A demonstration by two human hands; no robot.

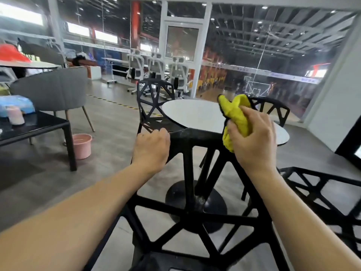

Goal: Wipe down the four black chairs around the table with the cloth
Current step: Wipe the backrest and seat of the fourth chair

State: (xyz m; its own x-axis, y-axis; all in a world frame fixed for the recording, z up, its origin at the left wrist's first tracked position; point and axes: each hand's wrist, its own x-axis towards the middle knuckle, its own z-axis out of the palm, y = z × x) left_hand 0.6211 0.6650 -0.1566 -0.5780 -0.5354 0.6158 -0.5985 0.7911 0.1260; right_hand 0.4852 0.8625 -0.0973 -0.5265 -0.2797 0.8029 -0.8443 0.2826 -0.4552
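While the left hand (151,148) grips the near chair (187,151) top to steady it, the right hand (254,139) clutches the cloth (237,112), mid-frame, ready to wipe

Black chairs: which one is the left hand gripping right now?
The nearest chair, directly below the camera: the left hand grips the top edge of its backrest. The other black chairs around the white table go untouched.

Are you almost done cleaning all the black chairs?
Hard to tell what's done: no chair looks clearly wiped. In hand: the right hand grips the yellow cloth at the top edge of the nearest black chair, while the left hand holds that edge. Left, as far as it shows: the chair on the left, the far chair and the chair on the right.
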